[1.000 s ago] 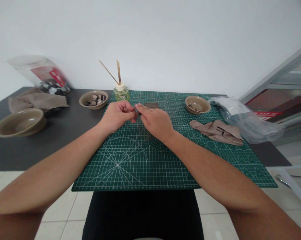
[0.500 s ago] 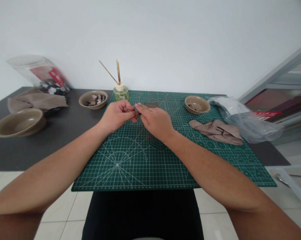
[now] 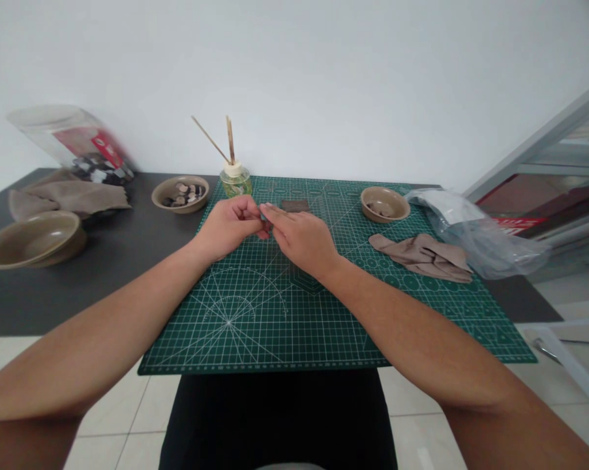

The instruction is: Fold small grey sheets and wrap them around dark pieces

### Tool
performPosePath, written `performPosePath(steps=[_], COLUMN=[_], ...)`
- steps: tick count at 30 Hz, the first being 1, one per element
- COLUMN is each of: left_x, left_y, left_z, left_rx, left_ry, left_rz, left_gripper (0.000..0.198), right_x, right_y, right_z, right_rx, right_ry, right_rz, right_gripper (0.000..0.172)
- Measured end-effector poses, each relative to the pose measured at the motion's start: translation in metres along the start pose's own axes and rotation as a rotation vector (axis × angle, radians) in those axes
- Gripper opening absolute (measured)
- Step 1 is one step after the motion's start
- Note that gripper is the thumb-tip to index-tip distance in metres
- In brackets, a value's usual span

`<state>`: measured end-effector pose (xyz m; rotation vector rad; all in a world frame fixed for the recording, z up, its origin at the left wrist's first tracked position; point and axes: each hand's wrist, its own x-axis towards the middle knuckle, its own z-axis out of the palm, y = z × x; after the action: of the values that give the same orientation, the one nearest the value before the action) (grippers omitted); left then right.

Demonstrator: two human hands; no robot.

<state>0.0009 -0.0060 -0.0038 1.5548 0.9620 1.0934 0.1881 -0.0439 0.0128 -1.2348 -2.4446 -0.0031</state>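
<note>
Above the green cutting mat [image 3: 255,339] my two hands meet at the fingertips. My left hand [image 3: 233,225] is closed, its fingers curled and the thumb pressed in. My right hand [image 3: 301,238] is closed too, its fingers stretched together toward the left fingertips. Whatever lies between them is hidden or too small to name. Just behind my right hand a small flat brown piece [image 3: 295,205] rests on the mat.
Left: a bowl of dark and light pieces [image 3: 181,194], a larger bowl [image 3: 34,241], a brown cloth [image 3: 69,196], a clear jar [image 3: 74,140]. A reed diffuser [image 3: 235,179] stands behind. Right: another bowl [image 3: 385,203], a crumpled cloth [image 3: 424,256], a plastic bag [image 3: 480,241].
My hands stay joined at the fingertips, with only a slight shift of the right fingers. The whole view has moved a little.
</note>
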Motion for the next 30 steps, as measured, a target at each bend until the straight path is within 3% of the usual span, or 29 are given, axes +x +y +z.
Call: performPosePath(steps=[9, 16, 30], left_x=[-0.0017, -0.0003, 0.0009], left_y=[0.003, 0.0006, 0.0003], left_z=[0.0021, 0.0004, 0.0028], left_rx=[-0.055, 0.033, -0.049], left_ry=[0.046, -0.004, 0.02], left_rz=[0.018, 0.036, 0.012], left_gripper=[0.033, 0.026, 0.031], right_x=[-0.0013, -0.0007, 0.0002], right_y=[-0.0004, -0.0005, 0.0037], right_z=[-0.0027, 0.0006, 0.0024], right_rx=[0.025, 0.031, 0.039], right_ry=[0.006, 0.0, 0.011], right_rz=[0.093, 0.018, 0.077], right_gripper=[0.051, 0.052, 0.051])
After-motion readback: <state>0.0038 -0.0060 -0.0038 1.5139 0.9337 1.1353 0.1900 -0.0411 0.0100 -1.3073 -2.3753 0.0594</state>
